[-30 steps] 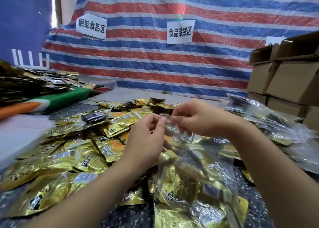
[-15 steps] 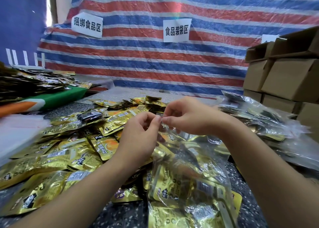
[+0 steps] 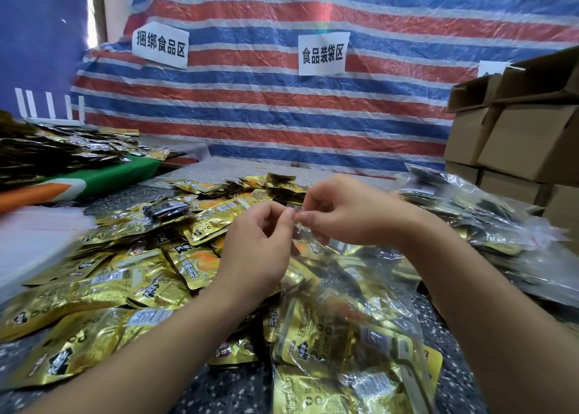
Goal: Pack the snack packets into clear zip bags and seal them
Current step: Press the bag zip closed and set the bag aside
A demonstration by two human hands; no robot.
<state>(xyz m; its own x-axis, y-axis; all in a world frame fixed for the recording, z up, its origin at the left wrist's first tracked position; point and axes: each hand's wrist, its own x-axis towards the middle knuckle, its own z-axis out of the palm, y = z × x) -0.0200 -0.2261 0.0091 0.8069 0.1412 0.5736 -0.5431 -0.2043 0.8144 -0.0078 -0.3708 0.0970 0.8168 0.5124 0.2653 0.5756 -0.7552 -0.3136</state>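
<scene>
A clear zip bag (image 3: 347, 313) filled with gold snack packets hangs in front of me over the table. My left hand (image 3: 260, 251) pinches its top edge between thumb and forefinger. My right hand (image 3: 341, 210) pinches the same top strip just to the right, fingertips nearly touching the left ones. Loose gold snack packets (image 3: 125, 276) lie in a heap to the left and under the bag. I cannot tell whether the zip strip is closed.
Filled clear bags (image 3: 476, 219) pile up at the right, before stacked cardboard boxes (image 3: 520, 138). A second heap of packets (image 3: 56, 150) sits on a green and orange surface at the far left. A striped tarp with paper signs hangs behind.
Both hands stay pinched together on the bag's top edge; they have shifted only slightly as the view moved a little.
</scene>
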